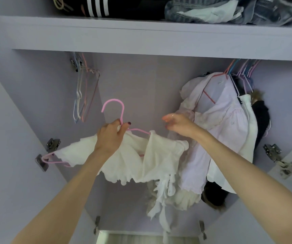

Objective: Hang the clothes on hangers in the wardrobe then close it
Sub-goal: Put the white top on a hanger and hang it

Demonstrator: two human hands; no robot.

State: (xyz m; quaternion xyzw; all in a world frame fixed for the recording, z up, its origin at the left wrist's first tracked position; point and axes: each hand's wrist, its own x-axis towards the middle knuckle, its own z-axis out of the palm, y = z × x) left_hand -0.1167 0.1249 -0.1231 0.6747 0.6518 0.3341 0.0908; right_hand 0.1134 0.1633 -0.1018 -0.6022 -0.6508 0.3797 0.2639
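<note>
Midway, it seems: one garment is on its hanger but not yet on the rail.

Left hand (110,136), at the centre of the frame, grips the neck of the pink hanger (114,110), whose hook points up and free, below the rail level; the white top (159,161) is draped over its arms. Right hand (178,125), just right of centre, is relaxed with loose fingers and holds nothing, touching or just beside the hung clothes (226,120) bunched at the right of the frame. Spare empty hangers (83,95) dangle at upper left. Folded clothes sit on the shelf (141,36) above. Judging by this, hooking the hanger and closing the wardrobe remain; the doors stand open, hinges (52,143) visible at both sides.
</note>
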